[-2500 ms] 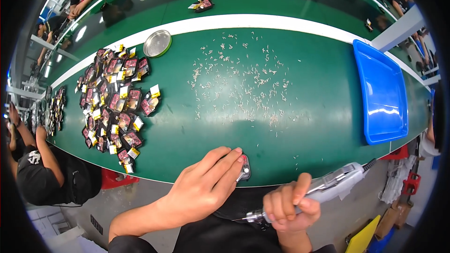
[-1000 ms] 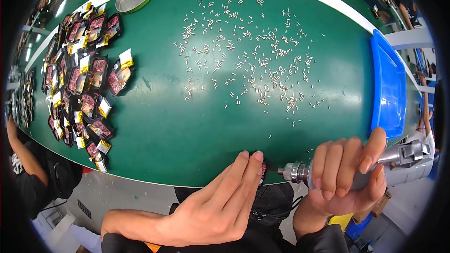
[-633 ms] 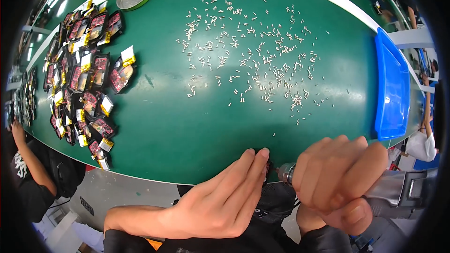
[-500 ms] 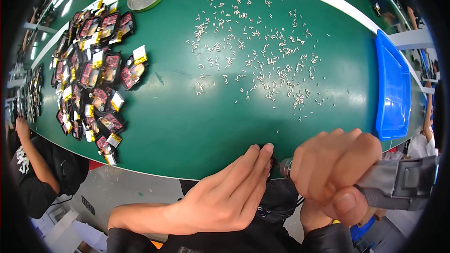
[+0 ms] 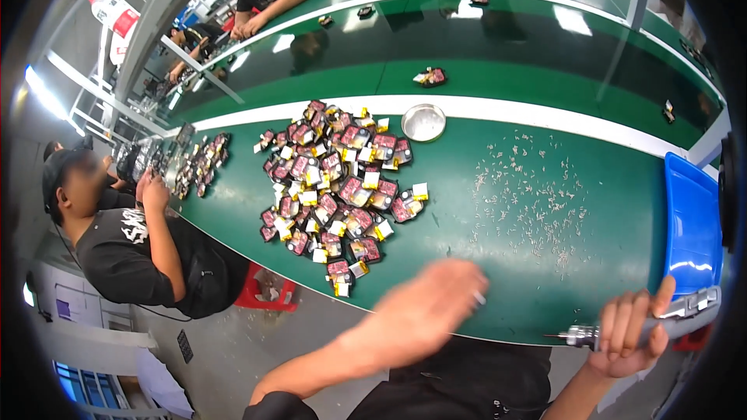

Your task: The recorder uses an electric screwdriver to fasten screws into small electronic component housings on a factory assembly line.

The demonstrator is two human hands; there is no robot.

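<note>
My right hand (image 5: 629, 328) grips a grey electric screwdriver (image 5: 583, 335) at the table's front edge, its thin bit pointing left. One finger is raised off the tool. My left hand (image 5: 436, 303) is over the front edge, blurred by motion, with its fingers curled; a small pale bit shows at the fingertips, but the thing is too smeared to name. Farther left lies a heap of small black-cased electronic units (image 5: 358, 190) with pinkish faces and white-and-yellow battery pouches. Small screws (image 5: 537, 194) are scattered over the green tabletop (image 5: 443, 241) beyond my hands.
A round metal dish (image 5: 424, 123) stands at the far edge beside the heap. A blue plastic tray (image 5: 692, 218) sits at the right end. A co-worker (image 5: 124, 233) sits at left by another heap of units (image 5: 204, 165). Beyond the white rail runs a green belt (image 5: 373, 78).
The view has tilted up and swung left. My left hand has left the screwdriver's tip and moved leftward. My right hand has drawn the screwdriver away to the right.
</note>
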